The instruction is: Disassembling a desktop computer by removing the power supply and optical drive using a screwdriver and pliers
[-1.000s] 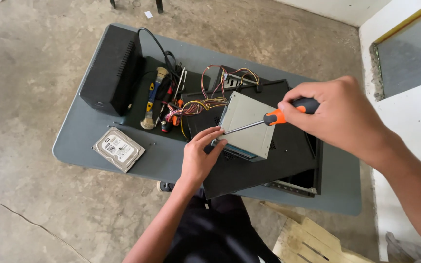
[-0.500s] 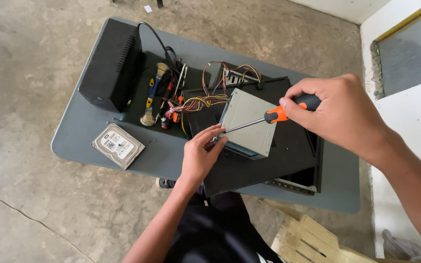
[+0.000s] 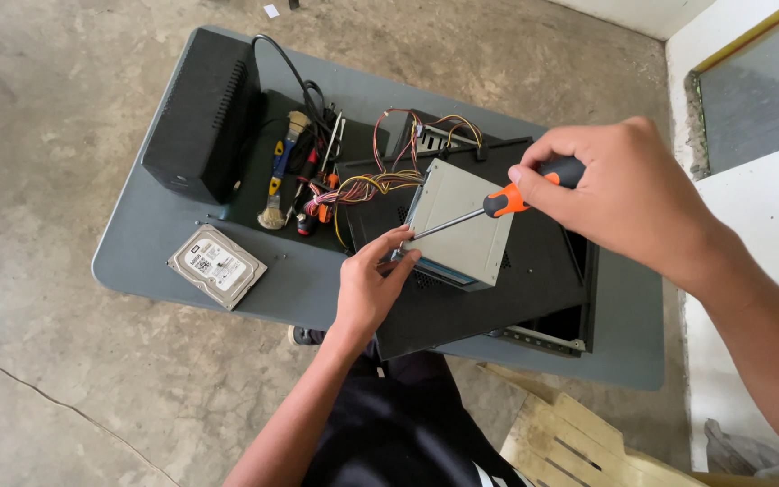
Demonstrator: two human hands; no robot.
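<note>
The left hand's fingers [image 3: 396,257] pinch together at the near-left corner of the grey metal drive box [image 3: 463,221], right where the screwdriver [image 3: 489,207] tip meets it; the right hand [image 3: 619,194] is clamped around the orange-and-black handle. To drive well, I would keep the shaft in line with the screw and the box braced. The screwdriver's long axis runs from upper right down to lower left, tip toward the left hand. The box lies atop the black computer case [image 3: 498,298] on the table [image 3: 137,261].
</note>
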